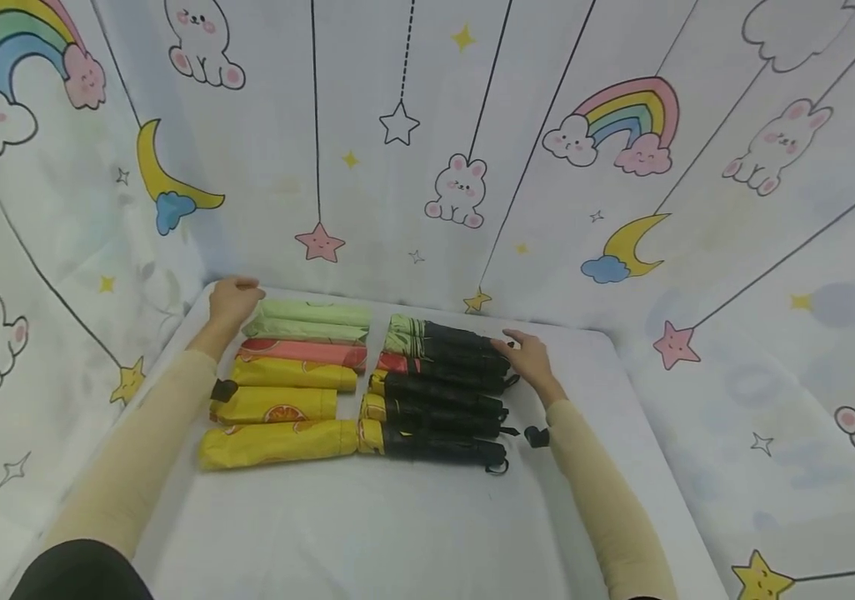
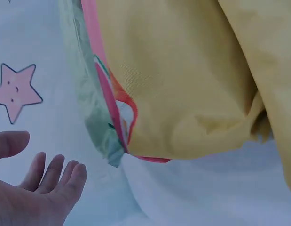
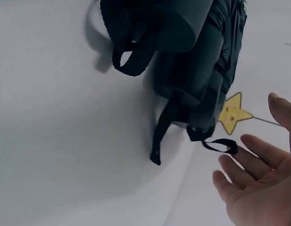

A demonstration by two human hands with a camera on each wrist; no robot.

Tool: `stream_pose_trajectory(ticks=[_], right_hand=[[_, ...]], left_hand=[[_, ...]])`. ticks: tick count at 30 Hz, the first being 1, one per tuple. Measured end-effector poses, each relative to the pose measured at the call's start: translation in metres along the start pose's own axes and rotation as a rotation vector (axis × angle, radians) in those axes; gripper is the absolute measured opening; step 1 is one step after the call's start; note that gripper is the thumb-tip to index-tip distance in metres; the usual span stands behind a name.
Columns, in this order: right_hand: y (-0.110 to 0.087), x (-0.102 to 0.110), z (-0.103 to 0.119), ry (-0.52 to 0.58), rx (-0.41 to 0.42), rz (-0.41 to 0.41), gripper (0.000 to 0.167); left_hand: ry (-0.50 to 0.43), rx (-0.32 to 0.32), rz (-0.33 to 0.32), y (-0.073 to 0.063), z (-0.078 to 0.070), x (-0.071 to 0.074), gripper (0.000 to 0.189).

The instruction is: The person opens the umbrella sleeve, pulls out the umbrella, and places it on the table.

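Observation:
Folded umbrellas lie side by side in a row: a green one [image 1: 315, 312] at the back, a red one [image 1: 307, 353] before it, and several yellow ones [image 1: 277, 446] with orange-slice prints in front. Their black ends [image 1: 442, 444] point right and carry wrist straps [image 3: 136, 61]. My left hand [image 1: 232, 302] is beside the green umbrella's left end, fingers extended and apart from the cloth in the left wrist view. By the black ends at the back right is my right hand [image 1: 528, 354]. Its fingers are loosely spread, and a small strap loop [image 3: 220, 145] overlaps one fingertip; contact cannot be told.
The umbrellas lie on a white table surface [image 1: 367, 525]. White cloth walls [image 1: 367, 192] printed with stars, moons and rabbits stand close behind and at both sides. Black pieces [image 1: 537, 437] show at both wrists.

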State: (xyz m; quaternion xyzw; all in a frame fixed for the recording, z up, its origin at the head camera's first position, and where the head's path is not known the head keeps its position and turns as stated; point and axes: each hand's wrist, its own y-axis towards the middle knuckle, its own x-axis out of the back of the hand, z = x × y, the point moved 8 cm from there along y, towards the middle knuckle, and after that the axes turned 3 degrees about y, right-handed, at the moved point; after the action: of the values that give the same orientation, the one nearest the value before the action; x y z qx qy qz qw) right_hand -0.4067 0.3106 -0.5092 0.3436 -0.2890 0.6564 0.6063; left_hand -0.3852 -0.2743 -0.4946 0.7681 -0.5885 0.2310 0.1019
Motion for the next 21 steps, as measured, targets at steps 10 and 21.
stream_pose_trajectory(ticks=[10, 21], right_hand=[[-0.020, -0.003, 0.033, -0.055, 0.123, 0.001, 0.075], [-0.053, -0.009, 0.057, -0.064, 0.218, -0.003, 0.075]], left_hand=[[0.137, -0.252, -0.010, -0.027, -0.026, -0.004, 0.050], [0.196, -0.437, -0.108, -0.066, -0.040, -0.005, 0.043]])
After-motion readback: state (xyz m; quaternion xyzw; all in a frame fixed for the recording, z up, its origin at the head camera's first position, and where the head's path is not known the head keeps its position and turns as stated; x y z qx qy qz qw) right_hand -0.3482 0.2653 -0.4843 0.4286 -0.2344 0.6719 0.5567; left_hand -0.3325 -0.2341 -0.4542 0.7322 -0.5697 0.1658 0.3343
